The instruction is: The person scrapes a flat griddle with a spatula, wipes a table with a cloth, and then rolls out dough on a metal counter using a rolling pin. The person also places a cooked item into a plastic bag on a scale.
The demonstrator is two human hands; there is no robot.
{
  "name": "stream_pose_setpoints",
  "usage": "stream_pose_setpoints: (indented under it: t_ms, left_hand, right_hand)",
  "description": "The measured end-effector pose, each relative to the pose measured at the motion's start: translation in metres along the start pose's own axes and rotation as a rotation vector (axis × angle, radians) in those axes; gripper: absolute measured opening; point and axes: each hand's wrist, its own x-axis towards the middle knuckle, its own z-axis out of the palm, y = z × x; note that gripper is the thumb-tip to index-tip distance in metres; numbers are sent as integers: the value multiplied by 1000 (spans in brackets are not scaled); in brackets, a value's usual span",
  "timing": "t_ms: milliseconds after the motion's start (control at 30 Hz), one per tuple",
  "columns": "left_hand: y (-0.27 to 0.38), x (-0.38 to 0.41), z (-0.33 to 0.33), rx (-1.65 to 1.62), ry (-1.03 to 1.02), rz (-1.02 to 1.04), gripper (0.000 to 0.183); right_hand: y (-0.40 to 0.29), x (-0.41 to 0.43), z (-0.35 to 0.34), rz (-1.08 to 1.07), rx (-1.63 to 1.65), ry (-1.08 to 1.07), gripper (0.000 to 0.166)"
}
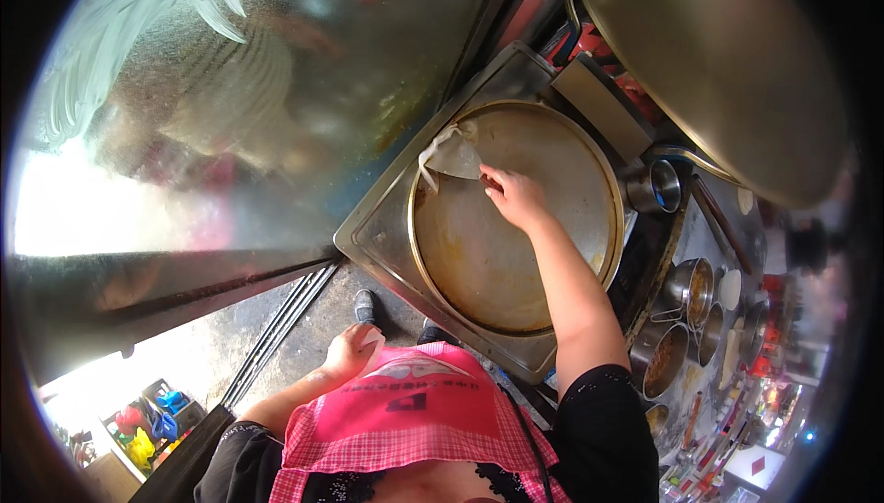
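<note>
My right hand [516,194] grips the dark handle of a broad, flat scraper [456,158]. The scraper rests over the upper left part of a large round metal griddle pan [511,254]. A thin whitish strip, cloth or dough, lies crumpled along the blade's far side [439,145] and hangs over the pan's rim. Brown and yellowish stains mark the pan's surface. Below and left of the pan, in front of my red apron [421,399], my left hand [351,352] holds a folded white piece [375,344], paper or cloth.
A large round lid [704,68] stands raised at the upper right, beside a small metal pot [652,187]. Several pots with food [664,363] sit on the right-hand counter. A smeared glass panel [276,102] rises at left. A crate of colourful bags [141,427] is at lower left.
</note>
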Motion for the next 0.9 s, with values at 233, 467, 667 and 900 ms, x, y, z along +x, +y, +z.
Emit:
stream_pose_setpoints:
  t_ms: [233,467,667,900]
  left_hand:
    - [-5,0,3,51,-34,80,27]
    - [11,9,19,62,-61,139,25]
    - [3,7,25,34,-25,67,27]
    - [-9,-2,26,48,11,7,29]
  right_hand:
    - [9,-72,43,-36,228,306,44]
    - [-23,-17,-23,123,-58,82,33]
    - [-41,35,-33,153,-227,-149,31]
    - [-13,24,-10,86,-86,-47,35]
